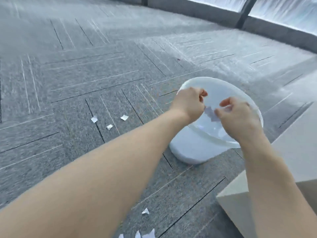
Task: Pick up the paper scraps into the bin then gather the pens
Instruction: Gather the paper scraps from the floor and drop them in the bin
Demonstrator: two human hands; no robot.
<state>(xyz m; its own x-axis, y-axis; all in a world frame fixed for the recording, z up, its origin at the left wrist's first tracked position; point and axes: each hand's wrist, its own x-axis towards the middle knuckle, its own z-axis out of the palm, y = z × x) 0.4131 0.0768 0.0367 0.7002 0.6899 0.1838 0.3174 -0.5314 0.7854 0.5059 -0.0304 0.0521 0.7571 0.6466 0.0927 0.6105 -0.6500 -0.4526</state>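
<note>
A white round bin [192, 148] stands on the grey carpet at centre right. Both my hands hover over its open mouth. My left hand [188, 103] has its fingers curled; my right hand [238, 117] is pinched. Between them sits a paper scrap [211, 115], touched by the fingers of both hands. Three white scraps lie on the carpet left of the bin: one [94, 119], another [124, 117], a third [109, 126]. More scraps lie near the bottom edge [145, 211], [149, 234]. No pens are in sight.
A pale table or desk edge [291, 152] runs along the right side, close to the bin. A dark low wall with windows [223, 12] lines the far side. A tiny red speck [178, 59] lies on the carpet further away.
</note>
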